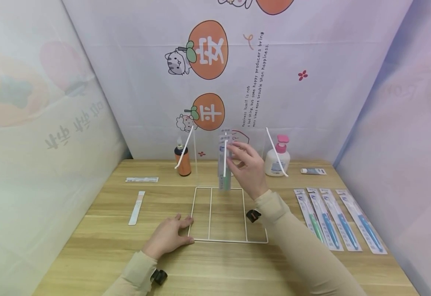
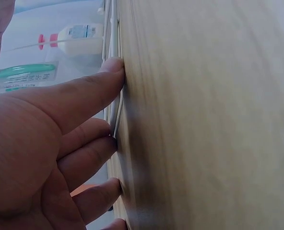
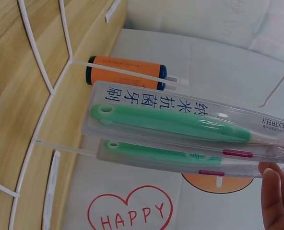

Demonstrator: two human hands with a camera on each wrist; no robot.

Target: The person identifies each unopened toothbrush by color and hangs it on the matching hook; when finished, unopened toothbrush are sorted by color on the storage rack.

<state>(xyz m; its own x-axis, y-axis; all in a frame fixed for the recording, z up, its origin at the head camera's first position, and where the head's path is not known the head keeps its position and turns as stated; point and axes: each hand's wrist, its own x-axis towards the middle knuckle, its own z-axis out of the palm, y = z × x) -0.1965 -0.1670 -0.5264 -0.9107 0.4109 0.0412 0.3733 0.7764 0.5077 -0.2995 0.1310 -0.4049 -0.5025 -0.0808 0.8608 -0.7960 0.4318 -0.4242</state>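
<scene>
Up at the middle prong of a white wire rack (image 1: 210, 213), my right hand (image 1: 247, 168) pinches the upper end of a packaged toothbrush (image 3: 171, 122) with a green handle. Close behind it hangs a second packaged green toothbrush (image 3: 156, 152), roughly parallel to the first. Both packages overlap the prong in the head view. At the rack's front left corner my left hand (image 1: 169, 235) rests on the table, thumb and fingers spread and touching the base wire. The left wrist view shows the thumb (image 2: 114, 66) pressed against that wire.
Several packaged toothbrushes (image 1: 328, 220) lie in a row at the right. Behind the rack stand an orange bottle (image 1: 183, 162) and a white pump bottle (image 1: 276, 162). A small tube (image 1: 313, 171) lies back right; two slim white packets (image 1: 137, 208) lie left. Side prongs (image 1: 276, 152) jut forward.
</scene>
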